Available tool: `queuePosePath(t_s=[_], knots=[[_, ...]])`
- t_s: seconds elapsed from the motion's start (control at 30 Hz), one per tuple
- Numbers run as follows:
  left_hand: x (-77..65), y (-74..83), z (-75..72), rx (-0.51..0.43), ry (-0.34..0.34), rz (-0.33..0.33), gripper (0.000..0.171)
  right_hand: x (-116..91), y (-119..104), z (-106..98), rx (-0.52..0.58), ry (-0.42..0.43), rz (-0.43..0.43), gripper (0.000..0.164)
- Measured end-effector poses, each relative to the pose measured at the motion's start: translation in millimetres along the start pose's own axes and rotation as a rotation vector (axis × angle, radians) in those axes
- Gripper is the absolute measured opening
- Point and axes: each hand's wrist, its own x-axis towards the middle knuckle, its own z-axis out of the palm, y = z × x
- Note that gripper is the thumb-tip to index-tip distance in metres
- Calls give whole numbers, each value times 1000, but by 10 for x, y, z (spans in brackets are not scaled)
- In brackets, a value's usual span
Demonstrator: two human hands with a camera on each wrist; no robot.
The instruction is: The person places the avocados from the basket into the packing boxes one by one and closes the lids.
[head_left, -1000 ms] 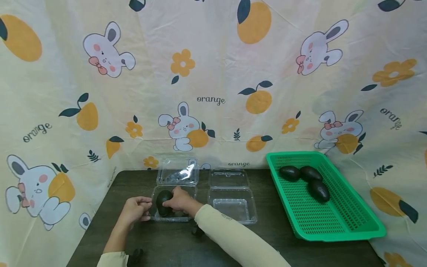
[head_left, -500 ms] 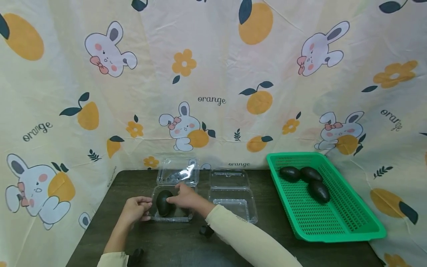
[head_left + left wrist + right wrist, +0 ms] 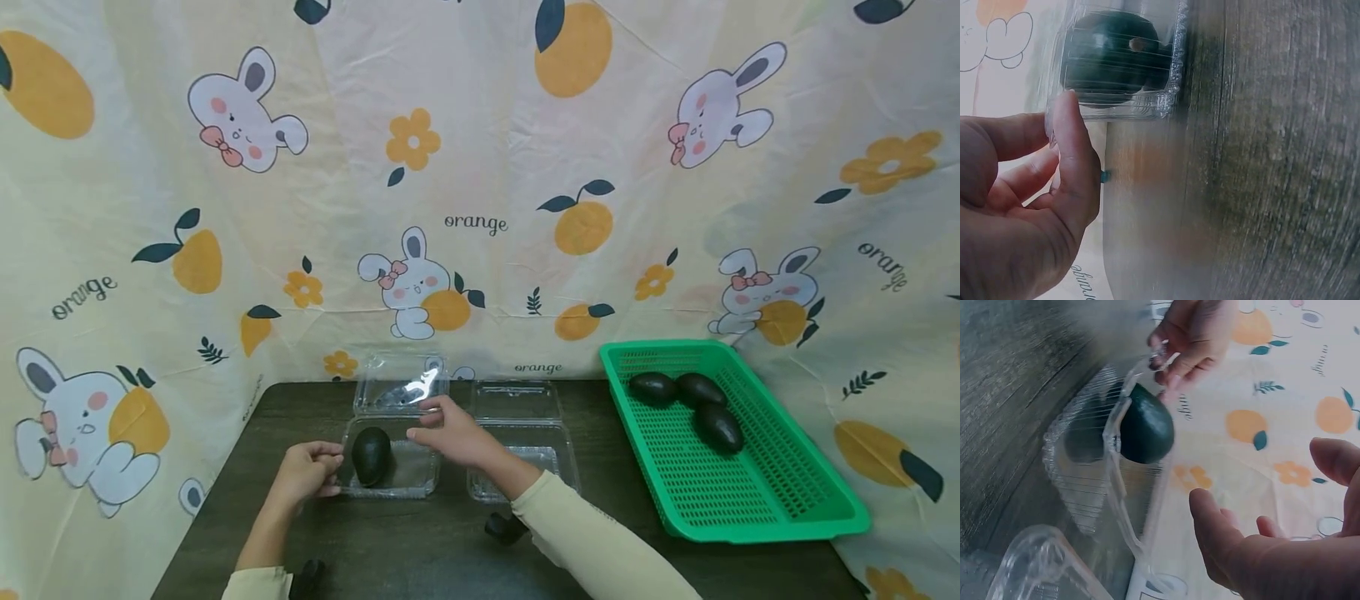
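Note:
A dark avocado (image 3: 371, 457) lies in the left half of a clear plastic clamshell box (image 3: 417, 481), whose lid (image 3: 401, 385) stands raised at the back. My left hand (image 3: 307, 477) pinches the box's left rim between thumb and fingers, as the left wrist view also shows, with the avocado (image 3: 1110, 56) behind the clear wall. Above the box's right side hovers my right hand (image 3: 461, 437), its fingers spread and holding nothing. In the right wrist view that hand (image 3: 1272, 550) is apart from the avocado (image 3: 1146, 425).
A second clear clamshell box (image 3: 566, 467) stands opened just to the right, partly behind my right arm. On the table's right side a green basket (image 3: 780, 500) holds three avocados (image 3: 717, 427). A patterned cloth (image 3: 495, 167) hangs behind the dark table (image 3: 405, 550).
My right hand has let go of the avocado and moved right, its fingers opening. The avocado stays in the box. The left hand keeps its place on the rim.

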Motion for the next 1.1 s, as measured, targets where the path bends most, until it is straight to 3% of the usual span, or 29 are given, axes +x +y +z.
queuePosePath(t_s=[0.2, 0.5, 1.1], knots=[[-4, 1, 3, 2, 1, -5, 31, -170, -46, -180, 57, -44, -60, 59], [-5, -1, -6, 5, 1, 0, 31, -432, -86, -469, 72, -36, -143, 59], [-16, -1, -1, 14, 7, 10, 29, -971, -16, -1220, -73, 114, -200, 59]])
